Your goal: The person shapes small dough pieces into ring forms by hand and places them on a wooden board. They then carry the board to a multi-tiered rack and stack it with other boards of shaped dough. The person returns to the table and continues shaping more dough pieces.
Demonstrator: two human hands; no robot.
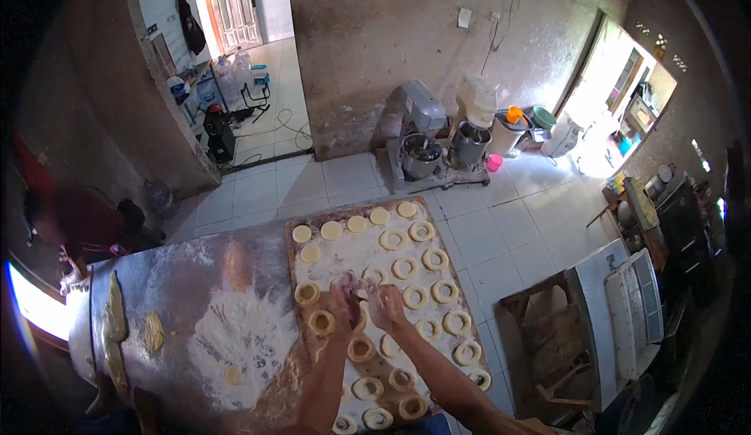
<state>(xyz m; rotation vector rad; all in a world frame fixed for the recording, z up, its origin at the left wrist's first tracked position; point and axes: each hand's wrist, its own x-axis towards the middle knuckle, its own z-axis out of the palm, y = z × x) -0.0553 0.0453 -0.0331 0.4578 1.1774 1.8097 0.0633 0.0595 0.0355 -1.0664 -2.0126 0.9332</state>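
My left hand (344, 300) and my right hand (382, 307) come together over a flour-dusted board (342, 261). Their fingers are curled and floury. Between them shows a small pale bit that looks like a piece of dough (361, 293), mostly hidden by the fingers. Around and below my hands lie rows of dough rings, such as one ring (415, 297) just right of my right hand and another ring (308, 282) left of my left hand. Along the board's far edge sit several flat dough discs (331, 230) without holes.
Left of the board, a metal table (176, 278) carries spread flour (238, 341), a lone dough disc (234, 374) and a long dough strip (114, 318). Another person's hand (74, 271) is at its left end. Two mixers (422, 110) stand by the wall; a wooden-framed cabinet (591, 325) stands right.
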